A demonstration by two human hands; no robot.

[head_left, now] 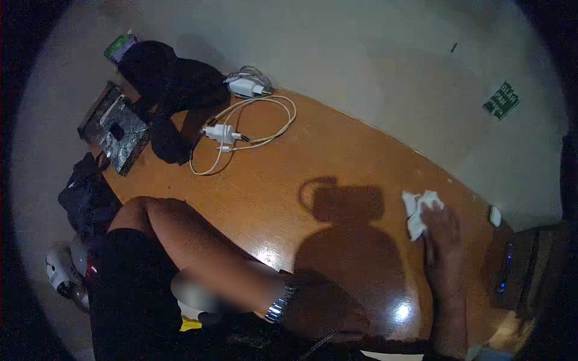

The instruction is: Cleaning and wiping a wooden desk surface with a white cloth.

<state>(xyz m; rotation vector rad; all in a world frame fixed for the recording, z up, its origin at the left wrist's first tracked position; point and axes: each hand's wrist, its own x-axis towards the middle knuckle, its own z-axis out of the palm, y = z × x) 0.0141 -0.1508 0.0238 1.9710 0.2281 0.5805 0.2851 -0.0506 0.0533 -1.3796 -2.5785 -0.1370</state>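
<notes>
At the right of the head view, my right hand [442, 228] is on a crumpled white cloth [413, 210] against the brown wooden tabletop [253, 194]; the hand is slightly blurred. My left forearm crosses the lower left, with a metal-band wristwatch [281, 304] at the wrist. Past the watch, my left hand [332, 311] lies in deep shadow near the table's near edge. Its fingers cannot be made out.
At the table's far left lie a white charger with a looped cable [221, 134], another white charger [246, 87], black fabric [174, 85] and a dark, shiny flat object [119, 135]. A small white object [495, 216] is at the right edge. A green printed piece [501, 100] lies beyond the table.
</notes>
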